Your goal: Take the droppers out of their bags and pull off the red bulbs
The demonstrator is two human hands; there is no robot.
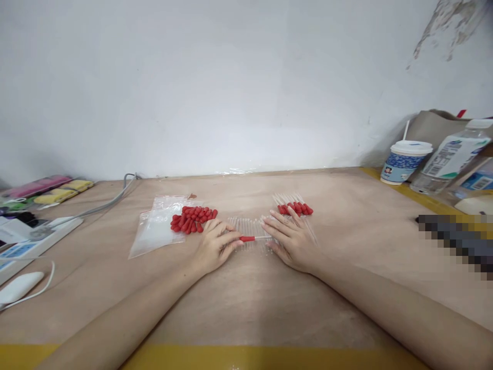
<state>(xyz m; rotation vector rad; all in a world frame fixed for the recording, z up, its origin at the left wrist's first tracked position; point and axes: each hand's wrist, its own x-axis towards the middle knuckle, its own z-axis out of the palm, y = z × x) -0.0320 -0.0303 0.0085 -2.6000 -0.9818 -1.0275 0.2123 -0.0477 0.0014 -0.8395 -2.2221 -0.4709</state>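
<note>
My left hand (217,244) is closed, thumb and fingertips pinching a red rubbery tip (247,238). From that tip a thin pale stick (262,237) runs right, its far end between the thumb and fingers of my right hand (295,239). The right hand's other fingers stretch over a row of clear thin sticks (246,226) lying on the table, and it partly hides them. Left of my left hand sits a heap of red bulb-shaped tips (192,218). Beyond my right hand lie several sticks with red tips fitted (295,208).
Clear plastic bags (154,234) lie under and beside the red heap. At left are a power strip (42,249), a grey cable (103,205) and a white device (21,288). A paper cup (404,162) and a plastic bottle (449,159) stand at right, near a blurred dark object (458,241).
</note>
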